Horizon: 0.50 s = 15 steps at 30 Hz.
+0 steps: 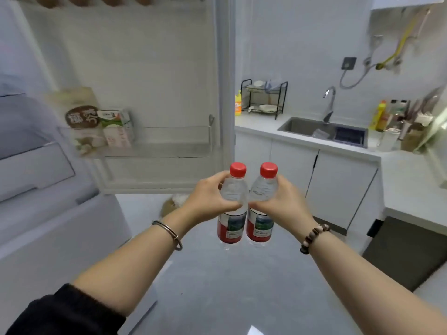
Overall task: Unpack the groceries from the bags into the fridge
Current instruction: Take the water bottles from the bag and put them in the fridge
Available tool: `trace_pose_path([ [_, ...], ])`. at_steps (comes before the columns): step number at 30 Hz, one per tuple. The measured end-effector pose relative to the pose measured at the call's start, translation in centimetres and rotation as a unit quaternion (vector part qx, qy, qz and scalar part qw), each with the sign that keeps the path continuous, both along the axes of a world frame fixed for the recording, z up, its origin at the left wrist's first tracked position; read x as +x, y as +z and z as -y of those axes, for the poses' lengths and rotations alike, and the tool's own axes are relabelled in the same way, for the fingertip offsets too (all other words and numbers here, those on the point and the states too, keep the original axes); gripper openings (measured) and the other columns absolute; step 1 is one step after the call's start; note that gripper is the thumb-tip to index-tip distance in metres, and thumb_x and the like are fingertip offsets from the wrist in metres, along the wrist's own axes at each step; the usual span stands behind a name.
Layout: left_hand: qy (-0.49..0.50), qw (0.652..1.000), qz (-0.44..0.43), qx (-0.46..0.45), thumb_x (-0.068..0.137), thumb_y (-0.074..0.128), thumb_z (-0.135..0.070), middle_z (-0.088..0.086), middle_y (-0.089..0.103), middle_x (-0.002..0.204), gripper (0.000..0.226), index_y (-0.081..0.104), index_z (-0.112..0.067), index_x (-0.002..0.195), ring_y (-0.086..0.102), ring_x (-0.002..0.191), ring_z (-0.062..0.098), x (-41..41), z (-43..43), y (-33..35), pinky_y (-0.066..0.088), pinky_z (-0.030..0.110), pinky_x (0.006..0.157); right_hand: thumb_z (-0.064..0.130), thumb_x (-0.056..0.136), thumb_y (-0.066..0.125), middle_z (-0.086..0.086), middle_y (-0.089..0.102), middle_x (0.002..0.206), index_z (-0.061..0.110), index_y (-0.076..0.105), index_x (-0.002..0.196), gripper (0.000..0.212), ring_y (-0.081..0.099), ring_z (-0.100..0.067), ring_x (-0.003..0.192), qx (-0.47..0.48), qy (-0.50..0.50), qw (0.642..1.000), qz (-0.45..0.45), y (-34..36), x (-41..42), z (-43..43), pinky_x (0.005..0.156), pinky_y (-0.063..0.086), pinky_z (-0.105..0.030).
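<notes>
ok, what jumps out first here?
Two red-capped water bottles, side by side at centre: the left bottle in the left hand, the right bottle in the right hand. Behind, the open fridge's door shelf holds a tall pack and a small carton at its left end.

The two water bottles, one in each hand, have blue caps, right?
Not blue: the head view shows red caps on both. The left hand grips the left bottle, and the right hand grips the right bottle.
</notes>
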<state>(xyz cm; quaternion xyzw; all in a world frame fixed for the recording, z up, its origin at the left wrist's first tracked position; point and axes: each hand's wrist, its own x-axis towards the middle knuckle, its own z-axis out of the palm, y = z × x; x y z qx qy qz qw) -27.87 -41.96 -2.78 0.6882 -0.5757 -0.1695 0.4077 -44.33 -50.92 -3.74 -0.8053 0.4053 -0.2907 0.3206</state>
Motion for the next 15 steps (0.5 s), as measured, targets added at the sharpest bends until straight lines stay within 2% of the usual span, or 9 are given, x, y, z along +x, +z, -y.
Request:
trace_pose_path([
  [3, 0.048, 0.999, -0.007, -0.001, 0.066, 0.076, -0.019, -0.017, 0.067, 0.091, 0.049, 0.060, -0.032, 0.111, 0.057, 0.075, -0.011, 4.3, -2.0, 0.6, 0.041, 0.005, 0.064, 0.043, 0.064, 0.078, 0.011, 0.064, 0.086, 0.030, 0.051, 0.099, 0.047, 0.062, -0.007, 0.080, -0.003, 0.046, 0.999, 0.008, 0.3, 5.1, -0.6, 0.064, 0.054, -0.028],
  [7, 0.100, 0.995, -0.015, 0.007, 0.068, 0.076, -0.022, -0.020, 0.064, 0.103, 0.057, 0.054, -0.034, 0.119, 0.058, 0.088, -0.005, 9.2, -4.5, 2.0, 0.043, 0.014, 0.072, 0.045, 0.064, 0.077, 0.010, 0.064, 0.092, 0.029, 0.049, 0.106, 0.053, 0.062, -0.011, 0.084, -0.010, 0.109, 0.994, 0.007, 1.6, 11.2, -1.2, 0.070, 0.056, -0.033],
  [10, 0.141, 0.990, -0.018, -0.012, 0.069, 0.076, -0.020, -0.025, 0.063, 0.104, 0.056, 0.052, -0.044, 0.114, 0.060, 0.090, -0.007, 12.4, -6.3, 3.3, 0.046, 0.014, 0.074, 0.046, 0.067, 0.076, 0.009, 0.062, 0.096, 0.027, 0.048, 0.111, 0.056, 0.059, -0.013, 0.086, -0.037, 0.153, 0.988, -0.002, 3.0, 15.3, -1.5, 0.070, 0.053, -0.029],
  [15, 0.220, 0.974, -0.009, -0.053, 0.071, 0.076, -0.019, -0.026, 0.060, 0.110, 0.057, 0.050, -0.044, 0.115, 0.058, 0.099, -0.006, 17.5, -9.3, 5.5, 0.046, 0.013, 0.080, 0.050, 0.065, 0.075, 0.011, 0.060, 0.096, 0.029, 0.048, 0.117, 0.062, 0.057, -0.012, 0.087, -0.070, 0.235, 0.969, 0.024, 5.1, 22.3, -2.4, 0.067, 0.046, -0.025],
])
